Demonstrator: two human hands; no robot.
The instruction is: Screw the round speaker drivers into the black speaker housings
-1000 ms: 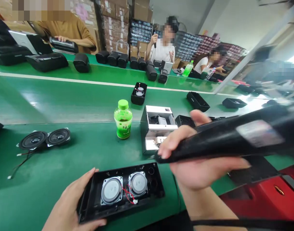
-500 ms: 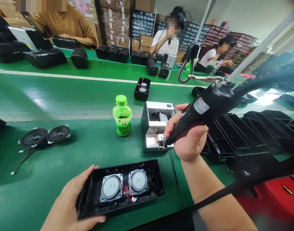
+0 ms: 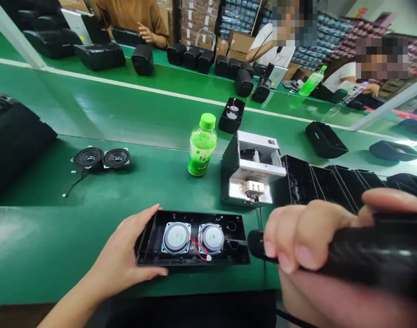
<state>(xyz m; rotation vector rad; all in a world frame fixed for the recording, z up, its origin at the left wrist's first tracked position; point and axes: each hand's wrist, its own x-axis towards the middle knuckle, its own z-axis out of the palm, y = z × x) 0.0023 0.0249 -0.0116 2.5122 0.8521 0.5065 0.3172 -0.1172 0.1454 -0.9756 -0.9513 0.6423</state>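
My left hand (image 3: pixel 123 253) grips the left end of a black speaker housing (image 3: pixel 195 262), thumb along the near side and fingers at the far side. Two round speaker drivers (image 3: pixel 177 238) sit inside it, magnets up, with red wires and a small white plug (image 3: pixel 208 258). Wrapped round a black electric screwdriver (image 3: pixel 375 255), my right hand (image 3: pixel 307 232) is close to the camera. The tool's thin bit points left over the right end of the housing, near the right driver. Whether the tip touches anything I cannot tell.
A grey-white screw feeder (image 3: pixel 254 168) stands behind the housing, beside a green-capped bottle (image 3: pixel 202 146). Two loose drivers (image 3: pixel 102 158) lie at left. Black housings (image 3: pixel 324 182) line the right. Across the green belt (image 3: pixel 154 107), people work among black speakers.
My right hand has brought the screwdriver from the screw feeder down towards me, its bit now over the housing. The camera view has shifted; my left hand still holds the housing.
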